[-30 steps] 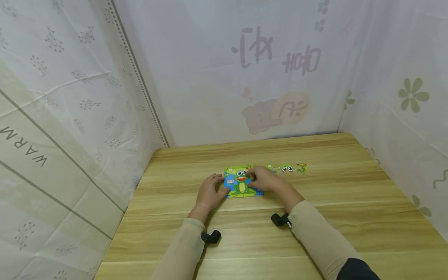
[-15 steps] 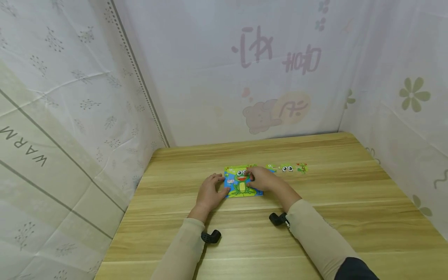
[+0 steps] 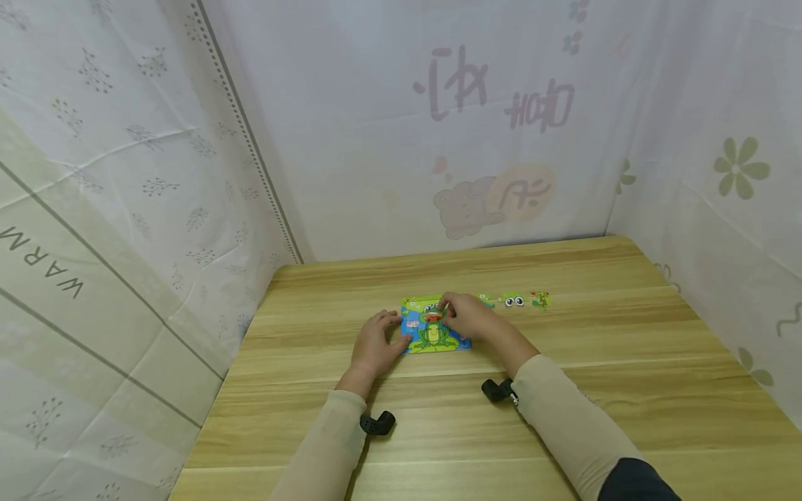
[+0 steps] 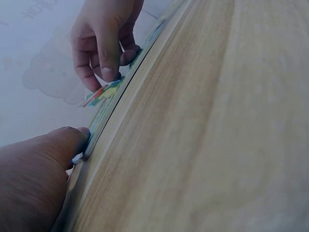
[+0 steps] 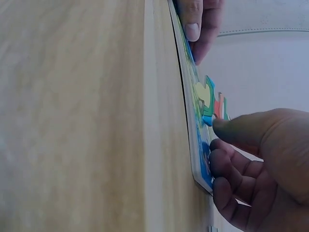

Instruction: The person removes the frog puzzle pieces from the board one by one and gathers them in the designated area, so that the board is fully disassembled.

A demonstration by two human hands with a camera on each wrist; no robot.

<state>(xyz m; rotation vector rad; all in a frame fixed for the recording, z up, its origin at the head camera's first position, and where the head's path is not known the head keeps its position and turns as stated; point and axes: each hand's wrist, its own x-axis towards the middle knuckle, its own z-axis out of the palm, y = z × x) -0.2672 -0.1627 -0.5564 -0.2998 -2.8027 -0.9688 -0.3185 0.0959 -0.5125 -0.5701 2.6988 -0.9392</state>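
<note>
A frog jigsaw puzzle (image 3: 431, 342) with a blue and green picture lies flat on the table. My left hand (image 3: 376, 344) holds the board by its left edge, thumb on top. My right hand (image 3: 470, 316) pinches a puzzle piece (image 5: 208, 99) between thumb and fingers. In both wrist views that piece, with red, yellow and green on it, stands tilted up from the board. The right hand covers the board's upper right part in the head view. Its other fingers are curled low beside the board in the right wrist view.
Loose puzzle pieces lie in a row to the right on the wooden table (image 3: 601, 362): an eyes piece (image 3: 514, 301), a flowered piece (image 3: 540, 300) and a green one partly behind the right hand. Printed cloth (image 3: 370, 139) hangs around the table.
My right hand has risen slightly, and the frog's mouth piece has tilted up out of the picture in its fingers. The left hand has stayed in place.
</note>
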